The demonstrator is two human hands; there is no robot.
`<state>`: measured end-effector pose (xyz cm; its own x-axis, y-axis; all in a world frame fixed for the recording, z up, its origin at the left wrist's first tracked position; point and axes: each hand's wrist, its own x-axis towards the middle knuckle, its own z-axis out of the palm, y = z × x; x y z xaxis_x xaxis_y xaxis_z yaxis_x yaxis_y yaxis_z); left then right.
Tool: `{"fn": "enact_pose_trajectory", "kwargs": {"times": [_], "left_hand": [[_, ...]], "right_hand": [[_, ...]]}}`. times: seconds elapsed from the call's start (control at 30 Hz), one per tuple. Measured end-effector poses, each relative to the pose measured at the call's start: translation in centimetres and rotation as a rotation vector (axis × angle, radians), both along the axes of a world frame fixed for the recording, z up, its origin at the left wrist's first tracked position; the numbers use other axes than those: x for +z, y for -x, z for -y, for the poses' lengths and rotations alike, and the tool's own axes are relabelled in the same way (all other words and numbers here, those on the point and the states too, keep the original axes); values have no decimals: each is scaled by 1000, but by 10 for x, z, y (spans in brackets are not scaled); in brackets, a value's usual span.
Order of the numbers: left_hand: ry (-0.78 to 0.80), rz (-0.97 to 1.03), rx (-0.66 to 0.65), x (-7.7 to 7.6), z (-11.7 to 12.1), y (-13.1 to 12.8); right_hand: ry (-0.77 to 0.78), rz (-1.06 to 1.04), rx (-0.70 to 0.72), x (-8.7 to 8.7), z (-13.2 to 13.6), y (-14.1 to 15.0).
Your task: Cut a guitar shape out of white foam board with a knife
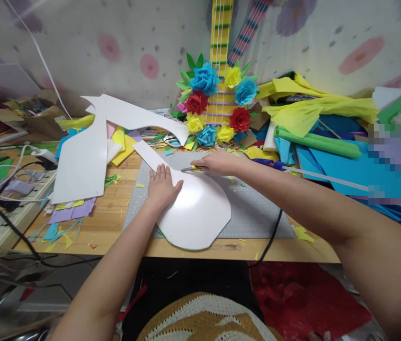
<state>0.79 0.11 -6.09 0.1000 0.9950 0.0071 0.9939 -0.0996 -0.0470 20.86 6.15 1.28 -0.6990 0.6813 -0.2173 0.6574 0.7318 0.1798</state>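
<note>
A white foam board cutout (196, 213) with a round body and a narrow neck lies on a grey cutting mat (257, 218). My left hand (164, 186) rests flat on it where the neck meets the body, fingers spread. Closed around a utility knife (195, 167), my right hand (218, 162) is at the upper edge of the round part. The knife's blade points left, close to the inner curve by the neck. Whether the tip is inside the board cannot be made out.
White board offcuts (83, 161) lie to the left. A yellow paper guitar (219, 90) with paper flowers leans at the back. A blue glue gun (269, 164), a green paper roll (317, 142) and blue sheets (331, 166) are on the right. A power strip (22, 208) with cables sits left.
</note>
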Motion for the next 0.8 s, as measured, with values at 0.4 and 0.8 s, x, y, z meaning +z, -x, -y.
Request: {"fn": "enact_pose_trajectory", "kwargs": {"times": [0.4, 0.8], "left_hand": [[18, -4, 2, 3, 1, -1], [6, -14, -1, 1, -1, 0]], "right_hand": [[29, -33, -21, -6, -4, -8], [30, -41, -14, -10, -10, -15]]}}
